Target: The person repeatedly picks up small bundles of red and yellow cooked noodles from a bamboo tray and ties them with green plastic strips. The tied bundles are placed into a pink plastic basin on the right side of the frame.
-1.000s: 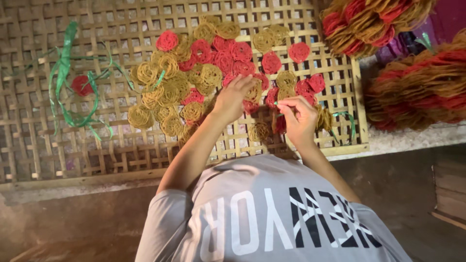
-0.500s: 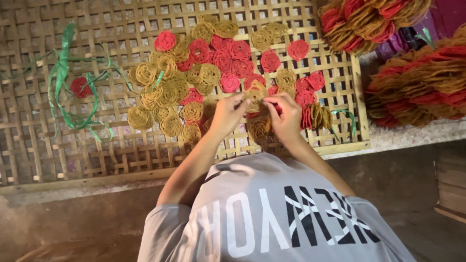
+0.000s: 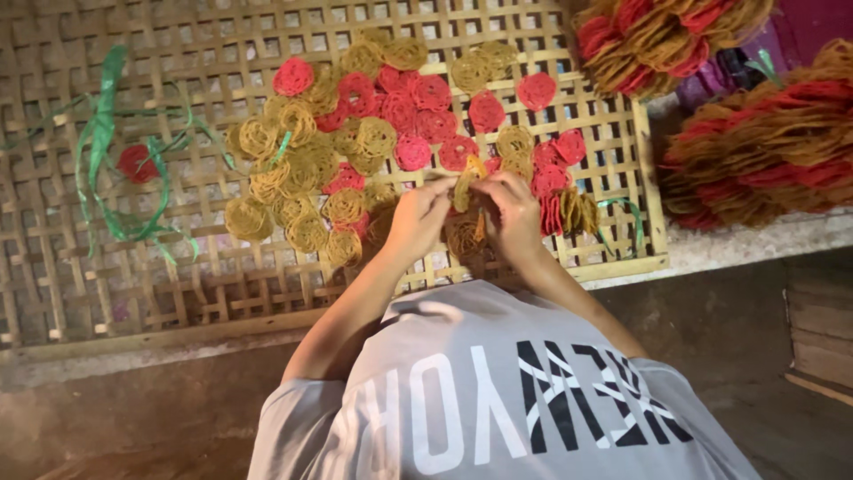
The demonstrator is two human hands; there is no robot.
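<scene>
Both hands had drawn together since a second earlier, when they were apart. Left hand [image 3: 418,218] and right hand [image 3: 514,213] pinched a small stack of yellow coiled discs [image 3: 466,197] between their fingertips, above the woven bamboo tray [image 3: 107,284], just below the spread red and yellow discs [image 3: 373,116].

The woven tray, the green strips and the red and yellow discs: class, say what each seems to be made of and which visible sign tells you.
Tray: looks like split bamboo, matte tan, shown by flat slats in an open lattice.
Green strips: probably thin plastic ribbon, slightly glossy and curling.
Discs: coiled thin strands, dry and matte, perhaps noodle-like dough; material uncertain.
</scene>
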